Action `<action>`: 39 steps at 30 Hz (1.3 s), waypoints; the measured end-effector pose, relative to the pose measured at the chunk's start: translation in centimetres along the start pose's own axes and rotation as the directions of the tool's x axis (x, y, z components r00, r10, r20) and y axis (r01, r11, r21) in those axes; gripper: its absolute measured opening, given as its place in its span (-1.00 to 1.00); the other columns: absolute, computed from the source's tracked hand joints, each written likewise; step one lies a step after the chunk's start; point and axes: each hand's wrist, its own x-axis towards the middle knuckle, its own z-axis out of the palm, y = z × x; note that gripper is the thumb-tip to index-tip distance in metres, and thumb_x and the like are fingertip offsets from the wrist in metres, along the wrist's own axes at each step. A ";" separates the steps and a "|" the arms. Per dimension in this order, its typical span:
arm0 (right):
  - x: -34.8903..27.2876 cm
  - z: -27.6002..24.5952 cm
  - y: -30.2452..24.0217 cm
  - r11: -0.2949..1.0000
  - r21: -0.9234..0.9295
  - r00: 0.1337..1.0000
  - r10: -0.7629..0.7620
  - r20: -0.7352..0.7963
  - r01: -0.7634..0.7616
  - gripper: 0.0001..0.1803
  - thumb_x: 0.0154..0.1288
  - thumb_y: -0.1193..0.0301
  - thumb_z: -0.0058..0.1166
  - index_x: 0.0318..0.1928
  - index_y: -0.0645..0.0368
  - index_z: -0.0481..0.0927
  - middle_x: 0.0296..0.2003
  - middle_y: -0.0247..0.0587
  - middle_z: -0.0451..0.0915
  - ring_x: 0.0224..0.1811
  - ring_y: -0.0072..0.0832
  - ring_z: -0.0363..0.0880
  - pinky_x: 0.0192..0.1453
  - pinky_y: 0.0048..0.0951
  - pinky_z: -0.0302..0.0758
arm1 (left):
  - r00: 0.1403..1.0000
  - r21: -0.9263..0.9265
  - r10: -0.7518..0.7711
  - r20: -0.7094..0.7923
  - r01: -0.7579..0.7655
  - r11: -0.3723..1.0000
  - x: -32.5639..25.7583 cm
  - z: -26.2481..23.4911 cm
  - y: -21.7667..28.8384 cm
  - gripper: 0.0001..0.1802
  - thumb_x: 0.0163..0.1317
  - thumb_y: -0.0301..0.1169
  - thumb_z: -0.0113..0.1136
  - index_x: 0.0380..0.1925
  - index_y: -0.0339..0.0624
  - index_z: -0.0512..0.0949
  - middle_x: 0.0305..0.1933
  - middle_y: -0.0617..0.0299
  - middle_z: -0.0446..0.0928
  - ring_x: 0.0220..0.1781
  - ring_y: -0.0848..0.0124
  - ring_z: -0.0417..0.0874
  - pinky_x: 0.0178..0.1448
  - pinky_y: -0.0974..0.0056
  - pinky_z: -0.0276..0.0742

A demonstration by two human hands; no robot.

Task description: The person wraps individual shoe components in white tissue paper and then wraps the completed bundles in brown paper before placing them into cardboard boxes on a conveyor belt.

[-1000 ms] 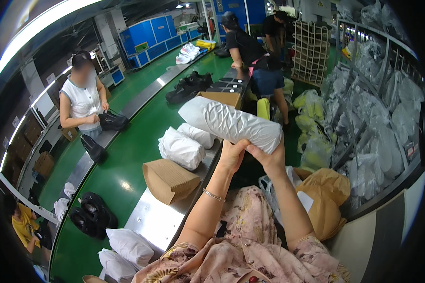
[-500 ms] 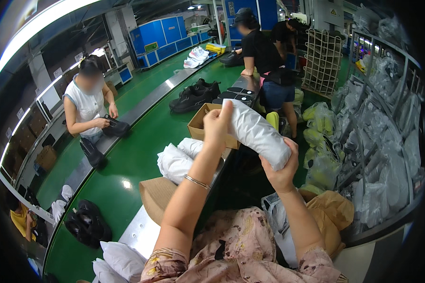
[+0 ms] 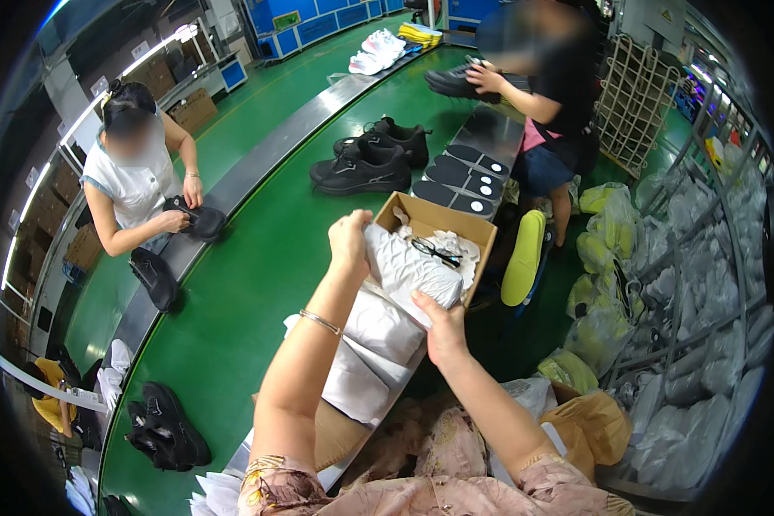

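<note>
Between my two hands is a plump white paper bundle [image 3: 404,262], its surface creased. My left hand [image 3: 350,245] is closed on its far left end, and my right hand [image 3: 443,327] grips the near right end with the thumb on top. The bundle is just beside an open cardboard box [image 3: 483,234], covering part of its near side. Inside the box lie crumpled white paper [image 3: 466,249] and a pair of dark-framed glasses [image 3: 436,252]. More white paper bundles [image 3: 353,378] rest below my hands, partly behind my left forearm.
Black insoles [image 3: 456,183] and black shoes [image 3: 374,163] lie beyond the box. A co-worker [image 3: 133,185] handles a black shoe across the green conveyor [image 3: 241,344]; another person [image 3: 563,95] holds dark shoes at far right. Bagged items [image 3: 688,378] fill a rack on the right.
My hands have lowered the white bundle and moved it left, beside the box. The view has shifted, showing the box's inside. The far-right person now holds dark shoes.
</note>
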 end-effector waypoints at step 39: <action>57.8 6.9 1.7 -0.235 -0.488 0.520 0.098 0.849 0.841 -0.54 -0.18 0.47 0.19 -0.21 0.23 0.32 -0.29 -0.02 0.42 -0.24 -0.12 0.45 -0.13 -0.17 0.41 | 0.960 0.991 0.275 -0.051 0.016 0.130 41.1 13.2 -5.4 -0.69 0.18 -0.19 -0.03 -0.25 -0.17 0.52 -0.30 -0.13 0.56 -0.18 -0.09 0.56 -0.09 -0.03 0.46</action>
